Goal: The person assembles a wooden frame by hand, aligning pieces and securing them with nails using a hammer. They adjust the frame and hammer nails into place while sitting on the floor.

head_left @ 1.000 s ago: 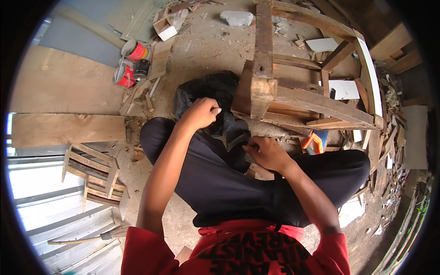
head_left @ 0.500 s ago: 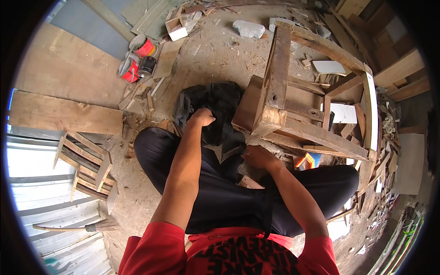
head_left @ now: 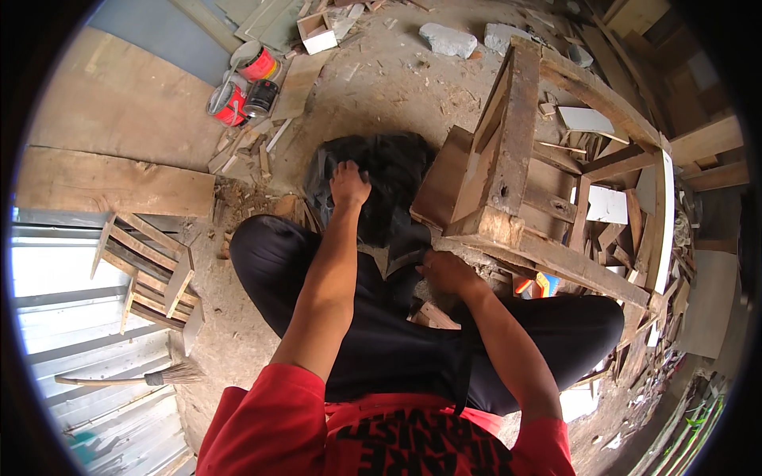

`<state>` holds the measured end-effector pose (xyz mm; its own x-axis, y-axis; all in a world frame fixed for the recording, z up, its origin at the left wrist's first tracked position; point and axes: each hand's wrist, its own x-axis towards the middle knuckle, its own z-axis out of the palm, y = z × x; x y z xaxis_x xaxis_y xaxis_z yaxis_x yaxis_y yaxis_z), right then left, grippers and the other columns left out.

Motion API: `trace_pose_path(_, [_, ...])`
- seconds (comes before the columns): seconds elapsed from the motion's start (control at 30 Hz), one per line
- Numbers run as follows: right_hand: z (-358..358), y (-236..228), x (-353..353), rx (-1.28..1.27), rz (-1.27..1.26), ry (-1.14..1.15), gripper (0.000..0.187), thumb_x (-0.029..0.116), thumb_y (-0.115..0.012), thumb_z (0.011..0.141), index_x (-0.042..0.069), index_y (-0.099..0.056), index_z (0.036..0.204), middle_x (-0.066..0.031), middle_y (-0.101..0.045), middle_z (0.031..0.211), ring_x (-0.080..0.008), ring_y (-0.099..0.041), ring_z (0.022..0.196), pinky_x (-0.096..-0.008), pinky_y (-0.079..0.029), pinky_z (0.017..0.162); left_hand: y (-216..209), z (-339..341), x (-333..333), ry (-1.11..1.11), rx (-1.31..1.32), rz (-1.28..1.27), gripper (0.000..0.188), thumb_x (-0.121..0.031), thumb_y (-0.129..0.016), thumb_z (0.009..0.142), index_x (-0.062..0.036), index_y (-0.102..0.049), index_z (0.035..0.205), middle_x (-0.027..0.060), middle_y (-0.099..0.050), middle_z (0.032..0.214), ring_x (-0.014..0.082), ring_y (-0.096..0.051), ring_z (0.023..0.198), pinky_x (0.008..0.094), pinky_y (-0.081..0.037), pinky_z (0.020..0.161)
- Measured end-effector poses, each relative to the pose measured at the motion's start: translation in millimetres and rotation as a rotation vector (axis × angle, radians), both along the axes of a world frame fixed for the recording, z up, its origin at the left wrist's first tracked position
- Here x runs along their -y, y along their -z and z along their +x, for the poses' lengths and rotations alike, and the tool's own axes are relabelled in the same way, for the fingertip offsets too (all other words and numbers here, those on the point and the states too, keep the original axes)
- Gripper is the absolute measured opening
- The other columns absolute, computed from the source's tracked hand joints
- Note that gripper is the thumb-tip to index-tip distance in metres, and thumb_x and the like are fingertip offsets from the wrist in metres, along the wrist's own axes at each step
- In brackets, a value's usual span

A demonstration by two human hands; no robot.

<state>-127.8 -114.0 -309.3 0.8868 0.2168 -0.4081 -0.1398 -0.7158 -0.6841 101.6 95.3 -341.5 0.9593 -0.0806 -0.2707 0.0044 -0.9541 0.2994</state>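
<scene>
A crumpled black bag (head_left: 393,170), slightly glossy like plastic, lies on the floor in front of my crossed legs. My left hand (head_left: 349,186) rests on its left part with the fingers stretched out over the dark folds. At the bag's near right edge, my right hand (head_left: 448,274) is closed, its fingers pinching a dark corner beside my knee. The exact grip of those fingertips is partly hidden. A small wood block (head_left: 435,316) lies below the right hand, between my legs.
A worn wooden frame (head_left: 512,159) stands close on the right, with scrap wood behind it. Paint cans (head_left: 230,103) sit at the far left. A slatted wooden piece (head_left: 151,274) and a broom (head_left: 171,374) are at left. Stone chunks (head_left: 448,40) lie far ahead.
My left hand has gone from a closed fist to spread fingers on the bag and sits slightly farther forward. My right hand stays at the bag's edge. The view has shifted slightly.
</scene>
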Motion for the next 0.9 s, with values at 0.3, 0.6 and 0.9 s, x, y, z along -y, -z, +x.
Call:
trace_pose_path(0.3, [-14,9,21,0.026,-0.191,-0.163,0.038,0.038,-0.059,0.096,0.002,-0.068,0.100,-0.0240,-0.070,0.100,-0.0433,-0.066,0.098,-0.0509,-0.051,0.086,67,42,55,0.035,-0.079,-0.268,0.043,-0.029,-0.057,0.096,-0.0017,-0.062,0.128,0.0225,-0.061,0.133,0.0428,-0.056,0.125,0.0496,-0.046,0.105])
trace_pose_path(0.6, [-10,8,29,-0.018,0.127,0.002,0.026,0.027,-0.062,0.093,0.002,-0.068,0.099,-0.0223,-0.070,0.094,-0.0397,-0.068,0.095,-0.0470,-0.052,0.083,-10,73,104,-0.185,-0.003,-1.594,0.024,-0.018,-0.063,0.095,0.0021,-0.073,0.105,0.0105,-0.075,0.097,0.0214,-0.070,0.091,0.0315,-0.054,0.084])
trace_pose_path(0.9, [-11,41,22,0.099,0.168,-0.075,0.025,0.024,-0.060,0.094,0.000,-0.066,0.095,-0.0224,-0.066,0.096,-0.0423,-0.063,0.096,-0.0469,-0.050,0.083,92,30,60,0.082,0.100,-0.545,0.027,-0.025,-0.064,0.089,0.0008,-0.071,0.096,0.0237,-0.073,0.093,0.0387,-0.072,0.090,0.0479,-0.055,0.079])
